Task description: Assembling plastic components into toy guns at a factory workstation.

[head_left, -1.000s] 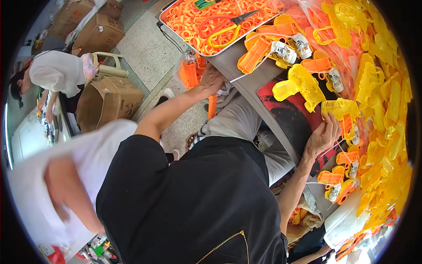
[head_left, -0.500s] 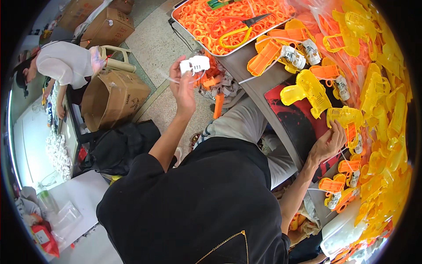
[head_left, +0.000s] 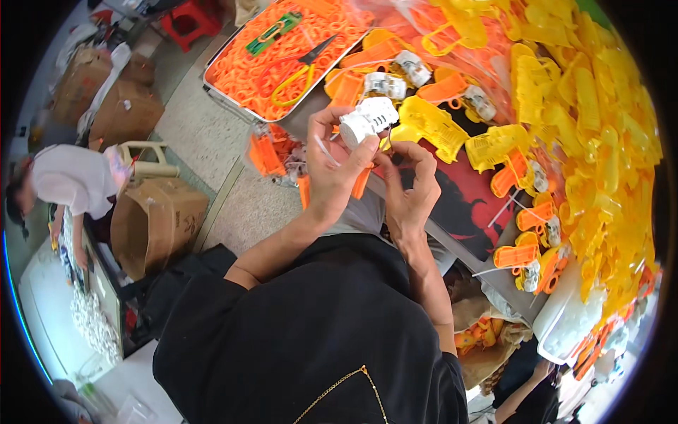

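Observation:
My left hand (head_left: pixel 328 169) is closed around a small white plastic housing (head_left: pixel 371 120) with dark slots, held up in front of my body at the table's edge. A thin pale strip trails from it beside my palm. My right hand (head_left: pixel 413 187) is close against the housing's lower right side, thumb and forefinger pinched together. What lies in that pinch is too small to make out, though a thin dark bit shows just above it. Beyond my hands a translucent yellow shell (head_left: pixel 434 127) lies on a red and black mat (head_left: pixel 466 201), with another yellow shell (head_left: pixel 496 147) to its right.
A tray (head_left: pixel 244 109) of orange rings holds scissors (head_left: pixel 293 83) and a green tool (head_left: pixel 274 33). Orange pieces with white housings (head_left: pixel 385 85) line the table. Yellow shells (head_left: pixel 590 127) are heaped at the right. Leftward are a cardboard box (head_left: pixel 159 226) and another person (head_left: pixel 74 177).
My right hand has left the yellow shell on the table and come to the white housing. My left hand has brought the housing toward it. The head view has shifted.

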`<state>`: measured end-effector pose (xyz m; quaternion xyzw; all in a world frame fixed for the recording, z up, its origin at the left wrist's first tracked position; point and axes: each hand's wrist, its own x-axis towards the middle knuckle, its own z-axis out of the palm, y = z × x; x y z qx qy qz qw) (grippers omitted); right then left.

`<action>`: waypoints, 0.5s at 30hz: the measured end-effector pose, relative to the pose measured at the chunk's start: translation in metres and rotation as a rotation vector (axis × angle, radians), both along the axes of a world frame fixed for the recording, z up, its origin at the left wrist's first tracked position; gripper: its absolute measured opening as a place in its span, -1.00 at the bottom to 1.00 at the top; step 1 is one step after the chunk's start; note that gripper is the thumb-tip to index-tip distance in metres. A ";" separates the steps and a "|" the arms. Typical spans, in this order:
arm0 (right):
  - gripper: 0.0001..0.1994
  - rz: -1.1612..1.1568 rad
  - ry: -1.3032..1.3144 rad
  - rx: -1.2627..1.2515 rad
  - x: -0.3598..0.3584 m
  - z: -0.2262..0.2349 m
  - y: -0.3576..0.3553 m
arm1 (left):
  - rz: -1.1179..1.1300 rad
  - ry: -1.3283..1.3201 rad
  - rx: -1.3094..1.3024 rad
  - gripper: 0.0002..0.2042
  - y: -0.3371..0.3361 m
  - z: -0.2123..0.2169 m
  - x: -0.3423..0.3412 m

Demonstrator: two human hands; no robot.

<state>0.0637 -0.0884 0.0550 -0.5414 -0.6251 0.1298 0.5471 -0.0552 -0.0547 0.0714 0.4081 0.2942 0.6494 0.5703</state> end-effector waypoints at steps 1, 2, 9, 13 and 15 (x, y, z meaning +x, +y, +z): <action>-0.64 0.010 0.214 -0.095 0.005 -0.001 -0.001 | -0.018 -0.010 0.004 -0.52 0.001 -0.001 0.005; -0.72 0.025 0.430 -0.188 0.010 0.000 -0.002 | -0.035 -0.029 -0.034 -0.52 0.001 -0.003 0.008; -0.79 0.119 0.388 0.155 0.059 0.014 0.002 | -0.262 0.198 -0.108 -0.59 0.001 0.000 0.007; -0.84 0.259 0.672 0.141 0.089 0.041 -0.007 | -0.618 0.452 0.036 -0.58 0.024 -0.003 0.010; -0.90 0.369 0.911 0.145 0.112 0.043 -0.019 | -0.434 0.592 0.205 -0.61 0.035 0.003 0.014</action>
